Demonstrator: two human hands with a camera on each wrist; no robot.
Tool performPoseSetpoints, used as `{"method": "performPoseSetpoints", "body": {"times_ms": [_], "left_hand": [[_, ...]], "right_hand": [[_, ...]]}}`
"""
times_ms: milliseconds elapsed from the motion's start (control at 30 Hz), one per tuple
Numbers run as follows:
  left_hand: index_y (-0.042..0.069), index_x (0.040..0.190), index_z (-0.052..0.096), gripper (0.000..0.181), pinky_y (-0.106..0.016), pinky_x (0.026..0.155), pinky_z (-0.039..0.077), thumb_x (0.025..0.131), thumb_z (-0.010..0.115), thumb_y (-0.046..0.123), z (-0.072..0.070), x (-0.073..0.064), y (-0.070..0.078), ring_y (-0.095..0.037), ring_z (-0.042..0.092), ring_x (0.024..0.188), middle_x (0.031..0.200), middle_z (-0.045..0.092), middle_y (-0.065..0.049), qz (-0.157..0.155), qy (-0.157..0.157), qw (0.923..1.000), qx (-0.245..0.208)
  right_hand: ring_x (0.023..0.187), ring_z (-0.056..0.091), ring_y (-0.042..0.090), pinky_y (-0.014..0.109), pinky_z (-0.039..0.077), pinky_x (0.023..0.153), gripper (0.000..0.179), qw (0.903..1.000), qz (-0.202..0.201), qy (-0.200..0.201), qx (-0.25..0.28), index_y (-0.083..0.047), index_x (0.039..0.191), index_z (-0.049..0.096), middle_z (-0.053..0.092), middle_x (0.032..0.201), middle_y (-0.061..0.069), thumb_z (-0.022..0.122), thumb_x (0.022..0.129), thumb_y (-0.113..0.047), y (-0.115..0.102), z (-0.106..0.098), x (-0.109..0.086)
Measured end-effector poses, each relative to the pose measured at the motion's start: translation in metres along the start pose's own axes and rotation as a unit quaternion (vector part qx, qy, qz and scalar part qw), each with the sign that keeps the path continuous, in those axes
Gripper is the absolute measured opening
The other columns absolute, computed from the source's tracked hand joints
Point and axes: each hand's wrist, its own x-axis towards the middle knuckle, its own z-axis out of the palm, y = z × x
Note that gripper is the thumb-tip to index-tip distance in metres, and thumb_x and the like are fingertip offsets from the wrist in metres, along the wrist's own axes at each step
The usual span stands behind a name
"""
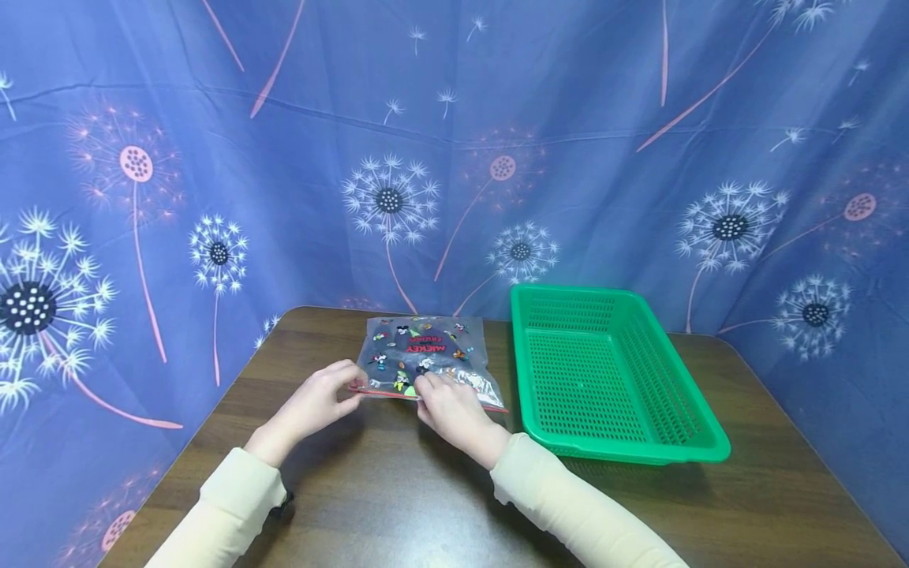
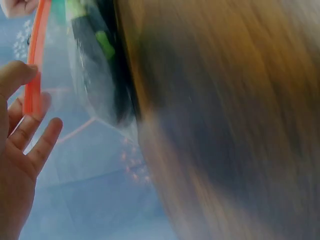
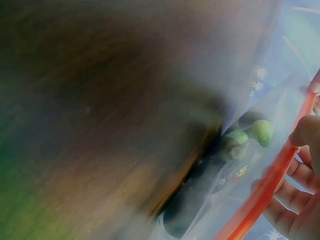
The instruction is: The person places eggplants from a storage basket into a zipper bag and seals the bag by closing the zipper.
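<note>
A clear zip bag (image 1: 435, 359) printed with cartoon figures and red lettering lies on the table in the head view. Its red zip strip (image 1: 387, 394) faces the person. At the strip's left end, my left hand (image 1: 319, 402) pinches the edge between thumb and fingers. My right hand (image 1: 454, 410) pinches the same strip near its middle. Dark things with bright green parts (image 3: 262, 132) show through the plastic in the right wrist view; their kind is unclear. From the left wrist, the orange-red strip (image 2: 36, 60) sits under the thumb, while the other fingers spread behind it.
A green perforated plastic basket (image 1: 521, 379) stands right of the bag, close to the right forearm. Both rest on a brown wooden table (image 1: 398, 505). A blue curtain with dandelion prints (image 1: 298, 197) hangs behind the table's far edge.
</note>
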Motion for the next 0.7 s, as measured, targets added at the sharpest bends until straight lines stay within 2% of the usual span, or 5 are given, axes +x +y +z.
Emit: {"method": "performPoseSetpoints", "body": {"times_ms": [133,367,500,700], "left_hand": [[0.019,0.087,0.064,0.024,-0.028,0.072,0.05,0.072,0.077,0.005,0.005,0.008,0.008,-0.005,0.058,0.081,0.086,0.059,0.012,0.022,-0.014,0.9996,0.014],[0.019,0.083,0.066,0.022,-0.027,0.071,0.048,0.072,0.077,0.004,0.015,0.019,0.016,-0.006,0.056,0.077,0.084,0.059,0.011,0.067,-0.022,0.9964,0.046],[0.02,0.083,0.066,0.023,-0.027,0.07,0.048,0.072,0.075,0.003,0.017,0.021,0.019,-0.006,0.055,0.077,0.084,0.058,0.011,0.072,-0.019,0.9948,0.07],[0.019,0.083,0.065,0.022,-0.027,0.07,0.048,0.073,0.074,0.001,0.016,0.019,0.021,-0.006,0.054,0.078,0.084,0.057,0.009,0.069,-0.013,0.9949,0.072]], "right_hand": [[0.069,0.062,0.018,0.03,0.047,0.051,0.015,1.0,-0.002,0.001,-0.003,-0.014,0.081,0.054,0.057,0.075,-0.003,0.066,0.075,-0.019,-0.001,-0.001,0.002],[0.068,0.061,0.017,0.029,0.046,0.051,0.019,0.9999,-0.005,0.006,-0.006,-0.013,0.082,0.054,0.058,0.076,-0.003,0.07,0.073,-0.02,-0.001,-0.003,0.006],[0.067,0.061,0.017,0.029,0.046,0.05,0.019,0.9999,-0.006,0.006,-0.005,-0.013,0.082,0.054,0.059,0.077,-0.003,0.069,0.073,-0.019,-0.002,-0.005,0.007],[0.066,0.06,0.017,0.029,0.045,0.048,0.018,1.0,-0.003,-0.001,-0.004,-0.014,0.083,0.053,0.058,0.076,-0.003,0.068,0.073,-0.019,-0.004,-0.005,0.008]]}}
